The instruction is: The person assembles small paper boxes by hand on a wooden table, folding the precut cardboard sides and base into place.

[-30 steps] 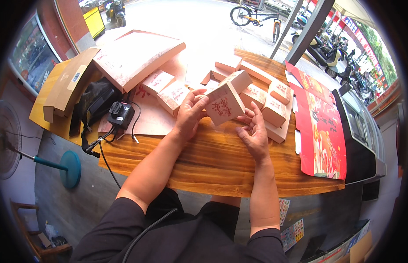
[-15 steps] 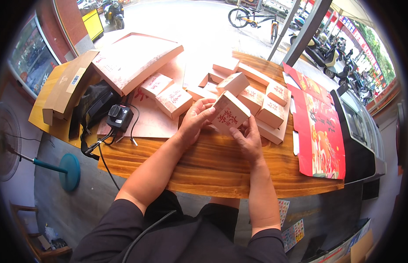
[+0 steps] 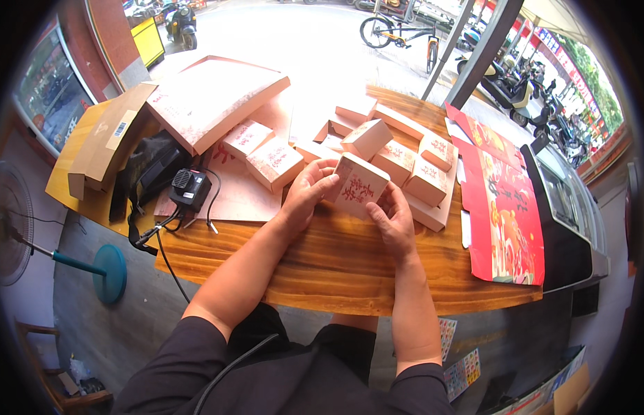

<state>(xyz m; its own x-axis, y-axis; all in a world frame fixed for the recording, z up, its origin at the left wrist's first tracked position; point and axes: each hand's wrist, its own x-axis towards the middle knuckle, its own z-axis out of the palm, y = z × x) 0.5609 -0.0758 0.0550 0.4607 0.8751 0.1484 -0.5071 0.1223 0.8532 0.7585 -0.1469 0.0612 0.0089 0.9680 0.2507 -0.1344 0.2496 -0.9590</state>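
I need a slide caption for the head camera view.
Left hand and right hand hold a small printed box over a wooden table bearing other boxes and red cardboard.

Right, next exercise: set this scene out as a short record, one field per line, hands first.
Left hand: holds the pale box at its left side
Right hand: holds the same box at its right side
Tray: beyond the hands, bearing small boxes
Left of tray: large box, black device
Right of tray: red card sheet
Surface: wooden table
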